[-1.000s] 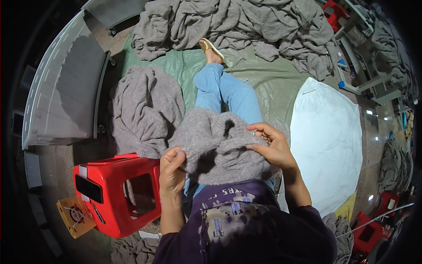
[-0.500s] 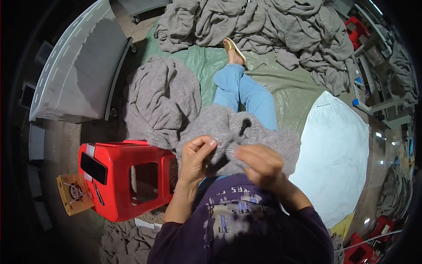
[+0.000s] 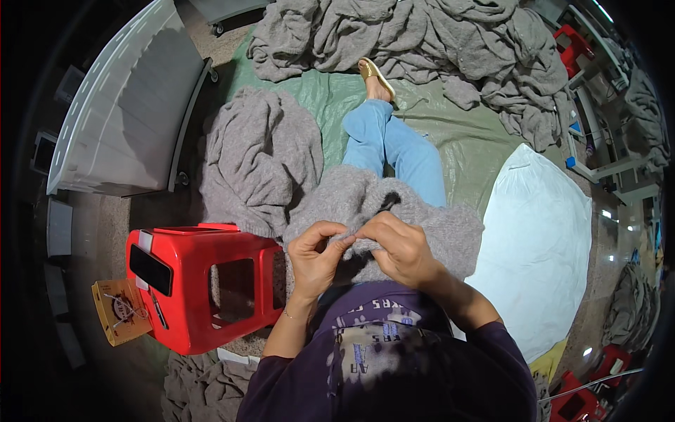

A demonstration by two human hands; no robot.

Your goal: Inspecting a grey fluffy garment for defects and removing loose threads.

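A wide heap of crumpled grey knitwear (image 3: 408, 42) lies beyond the feet; a smooth white sack (image 3: 534, 246) is to the right, and a glossy red plastic stool (image 3: 186, 281) to the left. The soft grey knitted garment (image 3: 443, 225) lies bunched across the lap. Left hand (image 3: 316, 257) and right hand (image 3: 401, 246) nearly meet, thumbs and forefingers closed on its edge (whether anything tiny sits between them, I cannot tell). This looks like close fingertip work on that edge; the next move probably calls for steady, matched pinches.
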